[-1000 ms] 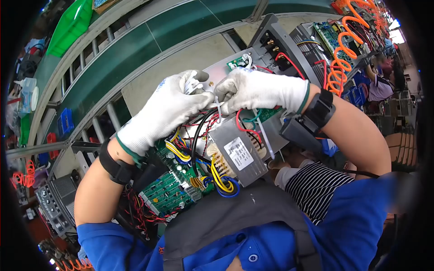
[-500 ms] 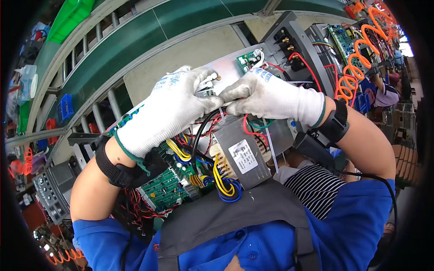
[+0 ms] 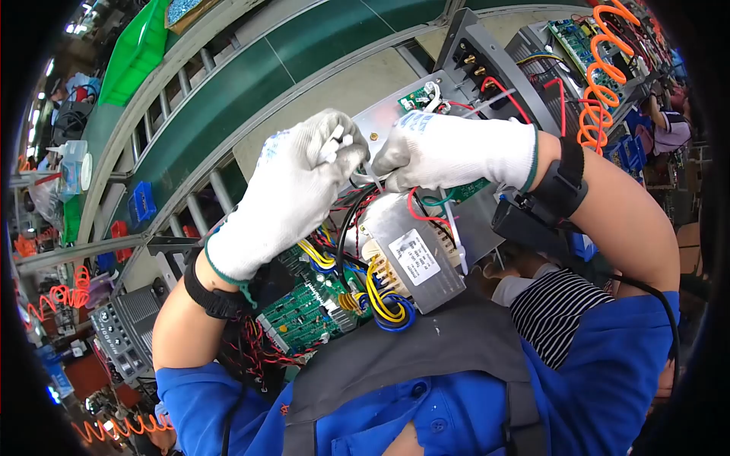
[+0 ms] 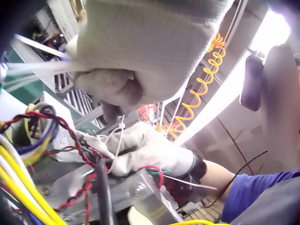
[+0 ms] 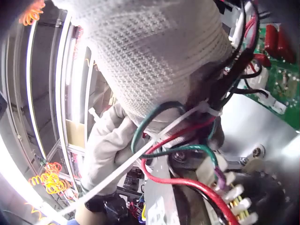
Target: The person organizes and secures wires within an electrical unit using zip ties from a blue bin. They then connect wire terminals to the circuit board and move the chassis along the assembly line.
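Observation:
White knit gloves cover both hands. My left hand (image 3: 304,171) is curled around several white cable ties (image 3: 334,144), their heads sticking out above the fingers. Thumb and forefinger of my right hand (image 3: 449,152) meet beside it, pinching a looped cable tie (image 4: 121,140) at the wire bundle. Just below the hands sits a metal-cased transformer (image 3: 422,262) with a white label. Another cable tie (image 5: 126,164) lies around the red wire (image 5: 187,180) and green wire (image 5: 187,149), its long tail hanging loose. My fingers partly hide the wires between the hands.
A green circuit board (image 3: 308,315) with yellow and blue wires (image 3: 388,304) lies nearest my body. A grey chassis panel (image 3: 490,64) stands at the far right, beside an orange coiled hose (image 3: 597,95). Behind the unit runs a green conveyor edge (image 3: 304,57).
My left hand has rolled over, fingers curling more and the cable tie heads tilting upright. The right hand stays at the wires with its pinch. The head view has shifted slightly.

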Tool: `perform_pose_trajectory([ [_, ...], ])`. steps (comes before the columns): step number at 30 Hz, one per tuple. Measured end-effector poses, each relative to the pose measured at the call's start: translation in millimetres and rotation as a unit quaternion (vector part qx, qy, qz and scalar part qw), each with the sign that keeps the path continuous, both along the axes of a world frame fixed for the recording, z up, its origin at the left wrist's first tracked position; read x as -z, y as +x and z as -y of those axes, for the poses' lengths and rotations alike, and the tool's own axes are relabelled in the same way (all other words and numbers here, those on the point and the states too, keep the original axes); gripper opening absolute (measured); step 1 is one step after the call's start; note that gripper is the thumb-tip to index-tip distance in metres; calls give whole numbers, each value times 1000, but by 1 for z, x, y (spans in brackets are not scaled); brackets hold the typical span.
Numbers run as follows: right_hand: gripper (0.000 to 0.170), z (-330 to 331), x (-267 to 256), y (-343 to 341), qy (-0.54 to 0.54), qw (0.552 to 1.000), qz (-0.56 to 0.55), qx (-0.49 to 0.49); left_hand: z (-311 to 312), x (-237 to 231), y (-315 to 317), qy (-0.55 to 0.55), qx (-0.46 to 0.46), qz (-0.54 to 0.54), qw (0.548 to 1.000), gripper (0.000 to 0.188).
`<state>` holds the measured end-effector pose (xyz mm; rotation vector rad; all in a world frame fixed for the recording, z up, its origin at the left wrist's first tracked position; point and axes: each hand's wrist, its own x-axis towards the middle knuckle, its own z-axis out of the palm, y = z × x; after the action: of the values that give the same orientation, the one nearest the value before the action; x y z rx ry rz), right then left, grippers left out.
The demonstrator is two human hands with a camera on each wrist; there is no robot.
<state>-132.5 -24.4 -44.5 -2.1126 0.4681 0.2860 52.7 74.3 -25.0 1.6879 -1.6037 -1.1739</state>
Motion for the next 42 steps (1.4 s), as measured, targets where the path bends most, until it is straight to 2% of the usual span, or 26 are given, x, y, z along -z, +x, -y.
perform_pose_trajectory([
  [2, 20, 0, -3, 2, -77, 996, -10, -51, -11, -13, -11, 58, -37, -66, 995, 3],
  [3, 20, 1, -5, 2, -75, 996, -11, -51, -15, -25, -16, 41, 6, -24, 999, 4],
  [5, 27, 3, -14, 4, -30, 998, -41, -38, -26, -41, -22, 64, 23, -53, 996, 4],
  [6, 27, 4, -4, 3, -48, 998, 6, -49, -28, -42, -20, 51, 10, -54, 997, 4],
  [9, 27, 17, -25, 1, -32, 996, -57, -63, -20, -31, -14, -65, -103, -196, 973, 10],
  [10, 28, 17, -34, 4, 1, 988, -130, -83, -12, -26, -6, -62, -130, -143, 979, 15],
  [11, 28, 15, -33, 5, -2, 987, -135, -87, -8, -20, -6, -66, -147, -218, 963, 15],
  [13, 34, 8, -22, 8, -60, 989, -88, -98, -1, -11, -3, -64, -127, -249, 958, 13],
  [14, 35, 2, -17, 10, -62, 995, -10, -78, 0, -11, -3, -66, -133, -253, 956, 13],
  [15, 35, 3, -16, 9, -66, 991, -56, -99, 1, -14, -5, -40, -143, -259, 954, 4],
  [17, 25, -2, -16, 8, -30, 996, -80, -40, 0, -17, -7, -13, -160, -274, 948, 5],
  [18, 25, -3, -17, 9, -31, 995, -87, -48, -2, -18, -6, 8, -136, -225, 965, 2],
  [20, 22, -6, -21, 11, -196, 970, -50, -138, -16, -24, -15, 42, -84, -186, 978, 8],
  [23, 21, -2, -21, 16, -203, 945, -147, -210, -29, -32, -24, 71, -25, -162, 984, 8],
  [25, 23, -1, -23, 14, -199, 950, -159, -181, -23, -29, -11, 52, 7, -244, 968, 10],
  [26, 23, 7, -25, 10, -156, 971, -115, -143, -13, -32, 1, -26, -6, -129, 991, 14],
  [27, 24, 19, -27, 5, -112, 986, -70, -107, -2, -23, 12, -50, -101, -210, 971, 17],
  [28, 31, 37, -38, 1, -129, 982, 65, -122, -1, -26, 20, -22, -94, -114, 989, 19],
  [29, 30, 58, -70, -7, -73, 989, 76, -100, 2, -27, 23, 4, -90, -20, 996, 23],
  [31, 35, 64, -82, -27, -190, 976, 102, -3, -7, -16, 14, -37, 69, 117, 990, 30],
  [32, 38, 61, -76, -35, -242, 956, 139, -92, -8, -6, 11, -106, 136, 135, 976, 34],
  [35, 49, 23, -57, -33, -245, 955, -50, -161, -10, 1, -5, -80, 155, 127, 976, 33],
  [36, 45, 15, -37, -35, -276, 948, -2, -157, -10, 7, -6, -75, 161, 129, 976, 33],
  [37, 40, 11, -33, -27, -323, 929, -36, -179, -11, 13, -8, -81, 162, 143, 973, 33],
  [40, 35, 10, -17, -17, -290, 925, -103, -223, -12, 24, -9, -89, 158, 162, 970, 32],
  [42, 31, 5, -6, -21, -378, 895, -71, -227, -12, 30, -10, -90, 154, 166, 970, 30],
])
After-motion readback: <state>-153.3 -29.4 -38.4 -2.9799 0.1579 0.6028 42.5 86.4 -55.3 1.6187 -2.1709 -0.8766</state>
